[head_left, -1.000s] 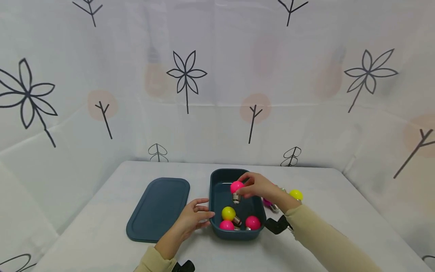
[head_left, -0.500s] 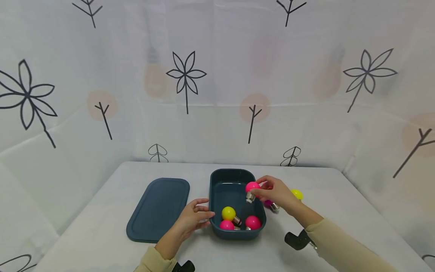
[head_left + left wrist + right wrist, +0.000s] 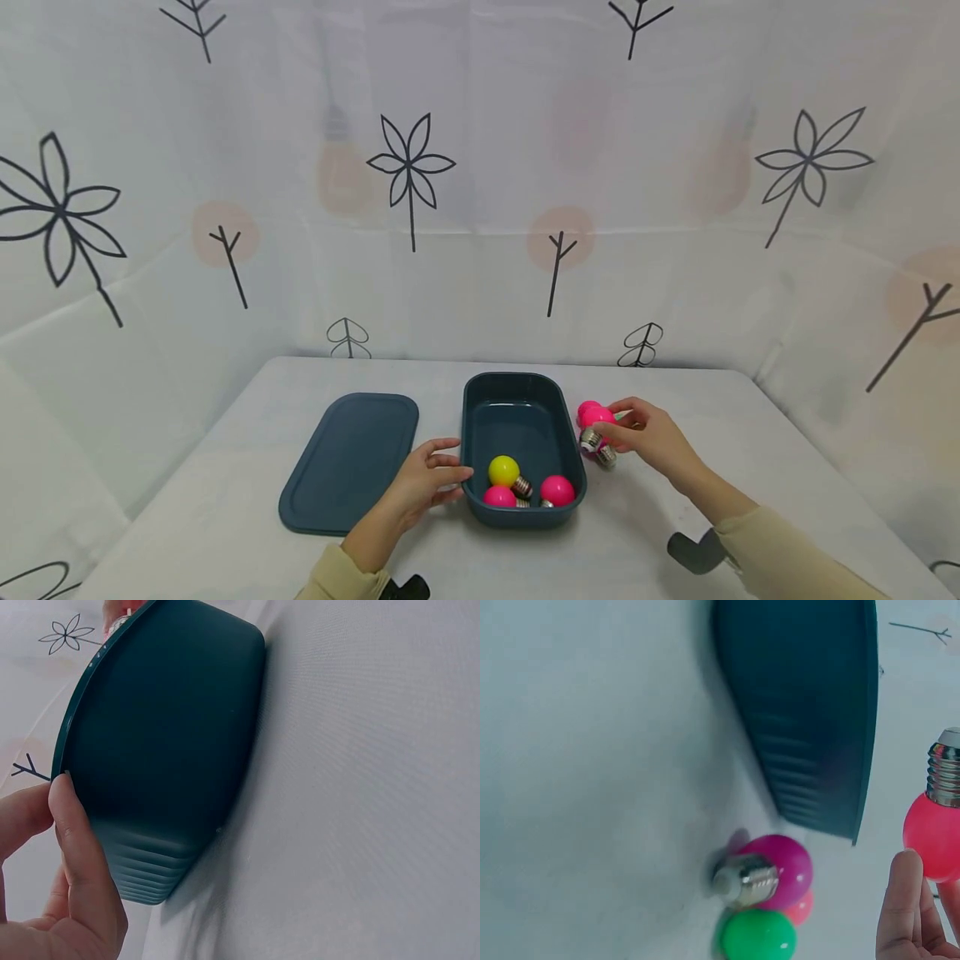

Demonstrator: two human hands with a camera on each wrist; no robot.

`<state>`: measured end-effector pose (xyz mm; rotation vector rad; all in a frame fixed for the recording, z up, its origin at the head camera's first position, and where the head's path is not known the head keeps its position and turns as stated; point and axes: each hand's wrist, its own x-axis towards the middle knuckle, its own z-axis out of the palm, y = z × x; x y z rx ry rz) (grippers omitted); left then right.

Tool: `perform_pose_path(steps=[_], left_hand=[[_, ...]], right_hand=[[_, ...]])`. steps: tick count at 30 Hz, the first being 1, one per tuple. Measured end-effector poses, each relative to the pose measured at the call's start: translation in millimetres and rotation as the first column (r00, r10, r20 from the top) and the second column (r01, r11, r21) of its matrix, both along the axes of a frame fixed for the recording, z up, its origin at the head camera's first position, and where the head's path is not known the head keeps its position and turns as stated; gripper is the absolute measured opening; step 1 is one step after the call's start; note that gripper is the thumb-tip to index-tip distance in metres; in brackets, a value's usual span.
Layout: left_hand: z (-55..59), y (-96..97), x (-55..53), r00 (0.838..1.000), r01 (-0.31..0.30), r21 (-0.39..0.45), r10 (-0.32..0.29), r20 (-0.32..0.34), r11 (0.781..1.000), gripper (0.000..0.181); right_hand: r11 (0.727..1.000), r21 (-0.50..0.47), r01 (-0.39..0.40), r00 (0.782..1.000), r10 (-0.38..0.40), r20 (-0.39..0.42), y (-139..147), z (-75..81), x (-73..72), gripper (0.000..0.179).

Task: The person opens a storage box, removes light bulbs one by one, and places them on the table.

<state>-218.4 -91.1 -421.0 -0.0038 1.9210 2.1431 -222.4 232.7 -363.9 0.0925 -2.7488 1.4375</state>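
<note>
My right hand (image 3: 654,439) pinches a pink light bulb (image 3: 932,834) by its round glass, just right of the dark blue container (image 3: 525,520). In the right wrist view its metal screw base points up. Below the hand, on the table, lie a purple bulb (image 3: 786,866), a green bulb (image 3: 757,936) and another pink bulb (image 3: 802,907), partly hidden. My left hand (image 3: 420,479) touches the container's left rim with its fingers extended. Inside the container's near end are a yellow bulb (image 3: 503,471) and two pink bulbs (image 3: 557,490).
A dark blue lid (image 3: 348,467) lies flat on the white table (image 3: 247,508), left of the container. Behind the table hangs a white cloth (image 3: 480,192) printed with flowers and twigs.
My right hand has carried the pink bulb rightward, from over the container's inside to above the loose bulbs on the table. The left hand has stayed at the rim.
</note>
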Motion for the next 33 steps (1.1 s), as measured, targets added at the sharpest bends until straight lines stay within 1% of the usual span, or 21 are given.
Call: perform_pose_path(steps=[4,7,16,26,30,33], left_hand=[[0.4,0.4,0.3,1.0,0.001,-0.007,-0.001,-0.001,1.0,0.059],[0.6,0.5,0.9,1.0,-0.001,-0.011,0.001,0.0,1.0,0.059],[0.5,0.8,0.6,1.0,-0.001,0.0,0.001,-0.001,1.0,0.057],[0.6,1.4,1.2,1.0,-0.013,-0.005,0.013,0.006,1.0,0.055],[1.0,1.5,1.3,1.0,-0.016,-0.01,0.016,0.007,1.0,0.056],[1.4,1.5,1.3,1.0,-0.015,-0.01,0.016,0.005,1.0,0.056]], right_hand=[[1.0,0.014,0.011,1.0,-0.011,-0.001,12,-6.8,-0.4,0.057],[0.999,0.029,0.032,0.999,-0.032,0.012,20,-11.6,0.0,0.059],[0.997,0.055,0.058,0.998,-0.06,0.024,40,-22.8,2.8,0.061],[0.99,0.076,0.119,0.989,-0.125,0.08,48,-35.8,-0.7,0.065],[0.99,0.072,0.122,0.988,-0.128,0.091,49,-39.6,-1.9,0.066],[0.987,0.098,0.126,0.986,-0.136,0.101,49,-41.9,-3.4,0.066]])
